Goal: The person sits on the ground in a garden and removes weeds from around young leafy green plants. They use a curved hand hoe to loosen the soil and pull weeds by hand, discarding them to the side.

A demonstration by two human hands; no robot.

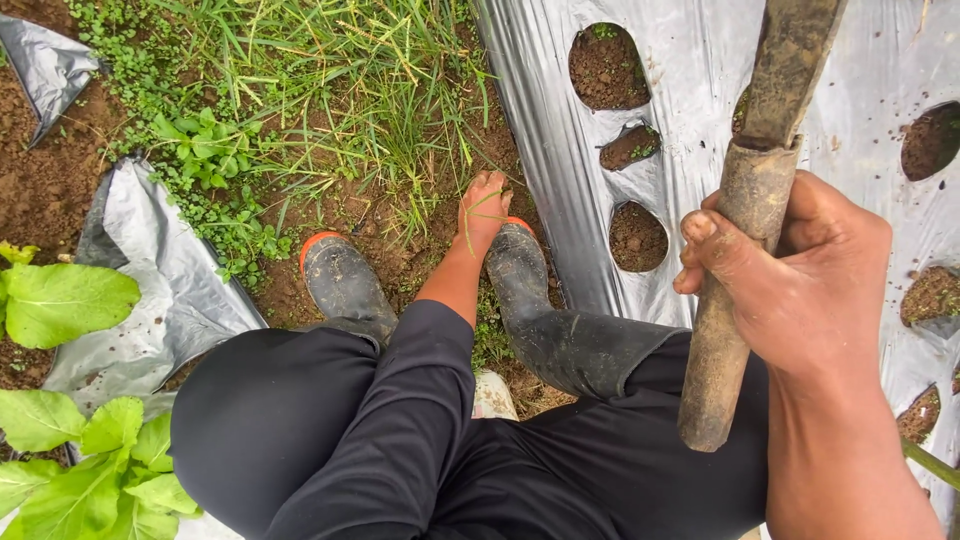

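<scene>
My right hand (800, 280) is shut around the muddy wooden handle (735, 270) of a hand tool, whose soiled blade (790, 60) points up and away over the plastic sheet. My left hand (484, 208) reaches down between my two boots, its fingers closed on grass blades (440, 150) at the ground. A black sleeve covers that arm. I am crouched, with both knees in black trousers below the hands.
Silver plastic mulch (560, 150) with round soil-filled planting holes (608, 68) runs along the right. Muddy rubber boots (345, 285) stand on bare soil. Weeds and grass (290, 90) fill the strip ahead. Leafy green plants (60, 300) grow at the left, by torn plastic.
</scene>
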